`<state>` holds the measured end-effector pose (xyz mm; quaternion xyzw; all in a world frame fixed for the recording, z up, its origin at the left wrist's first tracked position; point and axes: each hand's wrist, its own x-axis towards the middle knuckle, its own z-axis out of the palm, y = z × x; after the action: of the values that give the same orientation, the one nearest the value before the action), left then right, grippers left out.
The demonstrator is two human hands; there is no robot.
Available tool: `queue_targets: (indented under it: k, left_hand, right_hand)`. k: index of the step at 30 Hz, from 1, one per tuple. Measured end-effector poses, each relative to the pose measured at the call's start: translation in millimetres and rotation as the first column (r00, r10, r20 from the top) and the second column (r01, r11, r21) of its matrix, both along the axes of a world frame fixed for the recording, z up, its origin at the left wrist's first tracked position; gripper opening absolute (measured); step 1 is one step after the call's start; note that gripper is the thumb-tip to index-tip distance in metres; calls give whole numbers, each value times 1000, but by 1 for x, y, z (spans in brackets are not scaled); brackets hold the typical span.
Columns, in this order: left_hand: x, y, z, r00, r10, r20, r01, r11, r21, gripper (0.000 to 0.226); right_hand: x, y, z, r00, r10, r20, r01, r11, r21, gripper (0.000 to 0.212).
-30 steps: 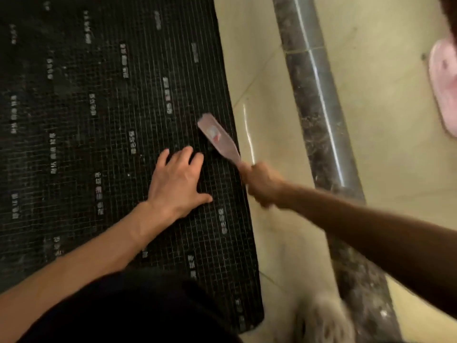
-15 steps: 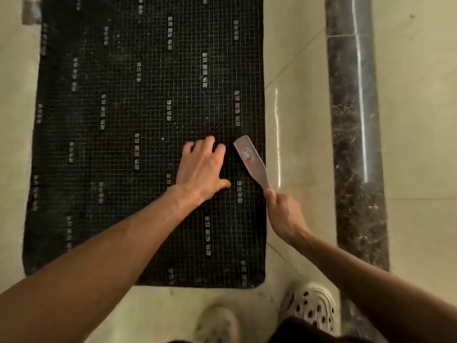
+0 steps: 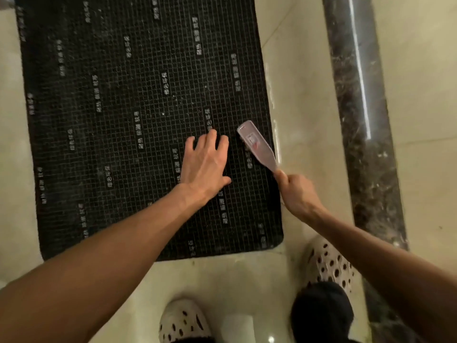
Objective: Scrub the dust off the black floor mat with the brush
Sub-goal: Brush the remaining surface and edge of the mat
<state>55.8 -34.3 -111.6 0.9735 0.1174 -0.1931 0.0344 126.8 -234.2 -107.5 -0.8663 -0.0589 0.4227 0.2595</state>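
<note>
Black grid-textured floor mat [image 3: 118,120] lies flat on pale tile; faint dust specks visible mid-mat. Left hand [image 3: 205,164]: fingers spread, palm down, pressing the mat near its right edge. Just beside it, translucent pink plastic brush [image 3: 257,144], head on the mat. Right hand [image 3: 295,194] curled round the handle. Step: scrubbing the right edge. Next, probably: strokes toward the unscrubbed left, moving the bracing hand along.
</note>
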Motion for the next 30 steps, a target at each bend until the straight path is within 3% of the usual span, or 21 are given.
queue_targets:
  k: [3, 8, 10, 15, 20, 23, 27, 30]
  left_hand:
    - [-24, -13, 12, 1000, 13, -19, -13, 1000, -5, 102]
    - [-85, -32, 15, 991, -6, -135, 2, 1000, -27, 99]
    - [-98, -33, 11, 991, -4, -132, -3, 999, -50, 97]
    - [-120, -16, 4, 998, 61, -25, -64, 987, -147, 71]
    - [-145, 0, 9, 984, 178, -2, -177, 975, -131, 65]
    - [-151, -13, 15, 980, 178, -82, -190, 969, -157, 68]
    - [-152, -42, 10, 947, 295, -127, -314, 934, -171, 70]
    - [-148, -54, 6, 890, 446, -93, -456, 870, -187, 66]
  right_hand:
    - [-55, -27, 8, 992, -85, -97, 85, 996, -5, 56]
    - [-157, -83, 16, 989, -42, -141, 14, 981, -195, 54]
    - [-164, -81, 15, 993, -74, -95, 55, 980, -190, 55]
    - [-211, -37, -11, 993, 22, -118, -37, 992, -120, 52]
    - [-183, -77, -11, 993, 119, 22, -111, 967, -230, 59]
    - [-171, -98, 5, 992, 50, 118, -16, 962, -272, 57]
    - [-207, -38, -6, 995, -95, -16, 93, 988, -123, 53]
    - [-198, -25, -25, 996, -48, 74, 57, 990, -129, 55]
